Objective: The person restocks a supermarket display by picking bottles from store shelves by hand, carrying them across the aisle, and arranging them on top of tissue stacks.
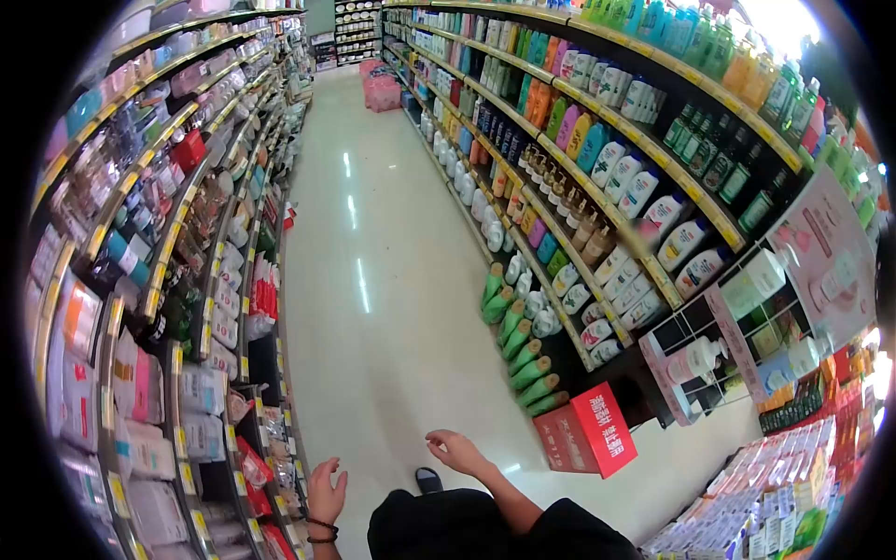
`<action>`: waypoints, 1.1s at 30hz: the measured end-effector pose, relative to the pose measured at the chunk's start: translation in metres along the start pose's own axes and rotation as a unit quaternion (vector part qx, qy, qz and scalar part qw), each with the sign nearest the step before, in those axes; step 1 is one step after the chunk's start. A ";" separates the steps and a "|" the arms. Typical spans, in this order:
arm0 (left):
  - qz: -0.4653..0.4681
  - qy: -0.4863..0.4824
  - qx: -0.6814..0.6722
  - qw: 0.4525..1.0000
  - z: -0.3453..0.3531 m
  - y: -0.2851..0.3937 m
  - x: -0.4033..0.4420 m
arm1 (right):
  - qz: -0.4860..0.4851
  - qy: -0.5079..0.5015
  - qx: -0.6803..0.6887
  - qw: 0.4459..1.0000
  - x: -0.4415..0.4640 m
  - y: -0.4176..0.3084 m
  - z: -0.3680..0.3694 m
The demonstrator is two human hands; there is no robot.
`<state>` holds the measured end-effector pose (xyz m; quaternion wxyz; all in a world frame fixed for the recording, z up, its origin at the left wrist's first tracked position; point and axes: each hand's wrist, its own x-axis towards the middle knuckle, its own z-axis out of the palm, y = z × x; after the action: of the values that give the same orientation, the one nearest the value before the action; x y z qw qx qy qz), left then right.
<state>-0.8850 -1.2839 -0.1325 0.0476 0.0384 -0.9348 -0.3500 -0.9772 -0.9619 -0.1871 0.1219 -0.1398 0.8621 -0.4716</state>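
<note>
My left hand [326, 491], with a dark beaded bracelet [323, 532] on its wrist, hangs low in the aisle. Its fingers are loosely bent and apart, with nothing in them. The left shelves [191, 467], stacked with wrapped packs, are the nearest things to it. My right hand [456, 453] is held out in front of my body, fingers spread and holding nothing. Below it, one dark shoe [428, 481] shows on the pale floor. Off to its right stands a red box [585, 430] with white lettering. Neither hand touches any goods.
Bottles [639, 193] fill the long right-hand shelves. Several green bottles [534, 378] line the floor beside them. A wire display rack [691, 359] juts out at right, above small boxed goods [756, 495]. Pink bags [381, 89] stand far down the aisle floor [364, 233].
</note>
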 end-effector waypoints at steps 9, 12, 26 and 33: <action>-0.114 -0.156 -0.056 0.980 -0.002 -0.107 0.158 | 0.066 -0.015 0.021 0.998 0.142 0.016 -0.006; -0.086 -0.114 -0.050 0.988 -0.016 -0.137 0.242 | 0.073 -0.013 0.019 0.997 0.212 0.023 -0.002; 0.075 -0.149 -0.097 0.981 -0.020 -0.097 0.601 | 0.135 -0.016 0.388 0.912 0.516 -0.044 -0.036; 0.080 -0.242 -0.166 0.953 0.013 -0.053 0.739 | 0.122 0.052 0.484 0.865 0.659 -0.042 -0.091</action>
<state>-1.6182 -1.3925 -0.1311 -0.1462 -0.1305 -0.8473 -0.4936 -1.6164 -1.1472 -0.1556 0.1859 0.0679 0.5411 -0.8174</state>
